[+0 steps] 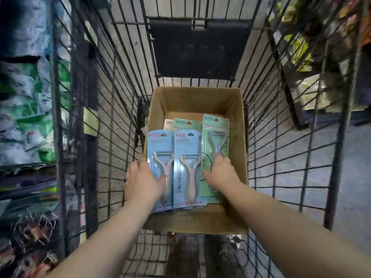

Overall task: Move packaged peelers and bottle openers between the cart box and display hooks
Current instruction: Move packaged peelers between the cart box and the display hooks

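Open brown cardboard box (195,99) at frame centre inside black wire cart (84,109); three carded peelers side by side, long axes running up-frame; left hand (143,181) spread flat on left blue peeler pack (159,149); right hand (220,173) curled, pressing green peeler pack (215,137); middle blue pack (187,157) untouched between, equally near both; grasp underneath hidden.

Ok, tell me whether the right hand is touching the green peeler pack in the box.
Touching. The head view shows the right hand lying flat on the lower half of the green peeler pack, its fingers spread over the plastic with no gap visible.
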### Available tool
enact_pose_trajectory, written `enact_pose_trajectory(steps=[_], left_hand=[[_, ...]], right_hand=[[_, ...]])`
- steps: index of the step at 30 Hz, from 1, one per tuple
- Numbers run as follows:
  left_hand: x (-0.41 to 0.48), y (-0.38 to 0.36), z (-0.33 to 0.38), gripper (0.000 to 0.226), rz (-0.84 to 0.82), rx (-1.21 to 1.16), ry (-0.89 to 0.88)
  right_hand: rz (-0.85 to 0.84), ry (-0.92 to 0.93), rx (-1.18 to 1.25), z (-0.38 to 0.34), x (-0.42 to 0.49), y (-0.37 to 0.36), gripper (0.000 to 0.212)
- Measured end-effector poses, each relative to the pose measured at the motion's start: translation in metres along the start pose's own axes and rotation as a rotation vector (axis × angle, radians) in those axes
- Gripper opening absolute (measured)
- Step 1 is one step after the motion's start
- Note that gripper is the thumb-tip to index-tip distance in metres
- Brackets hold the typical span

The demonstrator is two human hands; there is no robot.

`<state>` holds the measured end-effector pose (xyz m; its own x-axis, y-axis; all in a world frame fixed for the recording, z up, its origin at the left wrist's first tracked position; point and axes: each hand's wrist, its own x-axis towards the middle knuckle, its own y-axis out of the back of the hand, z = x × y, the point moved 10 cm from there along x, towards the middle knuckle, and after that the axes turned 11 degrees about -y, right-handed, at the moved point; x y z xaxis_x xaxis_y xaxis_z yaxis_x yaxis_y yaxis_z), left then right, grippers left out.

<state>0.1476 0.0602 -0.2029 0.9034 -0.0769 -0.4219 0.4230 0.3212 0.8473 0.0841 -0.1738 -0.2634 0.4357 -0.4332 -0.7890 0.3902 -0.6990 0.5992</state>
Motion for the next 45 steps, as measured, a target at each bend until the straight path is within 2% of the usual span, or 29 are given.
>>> enact_pose_trajectory(steps=[4, 9, 13, 16, 18, 21, 23, 25, 27, 30, 32, 35, 37, 40, 41, 45], left_hand=[[0.000, -0.002, 0.002, 0.071, 0.083, 0.080, -0.040], [-0.006, -0.023, 0.004, 0.075, 0.029, 0.102, -0.073], [-0.008, -0.027, 0.005, 0.069, 0.057, 0.002, -0.046], [-0.002, -0.024, 0.008, 0.052, 0.101, -0.105, 0.003], [0.000, -0.021, 0.010, 0.046, 0.126, -0.109, -0.001], [-0.005, -0.022, 0.037, 0.054, 0.123, 0.000, -0.228], [-0.006, -0.032, 0.050, 0.056, 0.050, -0.039, -0.279], [-0.003, -0.045, 0.054, 0.056, -0.045, -0.152, -0.189], [0.001, -0.051, 0.058, 0.058, -0.087, -0.125, -0.123], [0.011, -0.059, 0.067, 0.057, -0.134, -0.053, -0.100], [0.017, -0.071, 0.068, 0.057, -0.207, -0.151, -0.048], [0.022, -0.084, 0.062, 0.036, -0.219, -0.334, 0.031], [0.019, -0.085, 0.059, 0.032, -0.168, -0.398, 0.050], [0.021, -0.074, 0.049, 0.044, -0.029, -0.445, 0.104], [0.025, -0.073, 0.046, 0.050, -0.036, -0.422, 0.110], [0.033, -0.091, 0.033, 0.056, -0.228, -0.378, 0.104]], right_hand=[[0.010, -0.133, 0.275, 0.014, 0.029, -0.002, 0.073], [0.016, -0.134, 0.353, 0.014, 0.040, -0.011, 0.073], [0.038, -0.087, 0.499, 0.019, 0.034, -0.009, 0.058], [0.005, -0.099, 0.461, 0.019, 0.032, -0.013, 0.044], [-0.023, -0.126, 0.492, 0.021, 0.030, -0.016, 0.055], [0.007, -0.185, 0.638, 0.030, 0.024, -0.013, 0.092], [0.021, -0.201, 0.642, 0.035, 0.020, -0.012, 0.103], [0.025, -0.188, 0.577, 0.036, 0.017, -0.011, 0.092], [0.002, -0.187, 0.589, 0.038, 0.015, -0.014, 0.083], [-0.047, -0.194, 0.627, 0.043, 0.018, -0.020, 0.080], [-0.057, -0.184, 0.623, 0.044, 0.019, -0.021, 0.079], [-0.053, -0.184, 0.627, 0.046, 0.020, -0.023, 0.075], [-0.053, -0.194, 0.646, 0.047, 0.021, -0.024, 0.071], [-0.078, -0.206, 0.652, 0.049, 0.022, -0.026, 0.072], [-0.079, -0.209, 0.651, 0.049, 0.022, -0.026, 0.074], [-0.045, -0.187, 0.666, 0.048, 0.021, -0.028, 0.078]])
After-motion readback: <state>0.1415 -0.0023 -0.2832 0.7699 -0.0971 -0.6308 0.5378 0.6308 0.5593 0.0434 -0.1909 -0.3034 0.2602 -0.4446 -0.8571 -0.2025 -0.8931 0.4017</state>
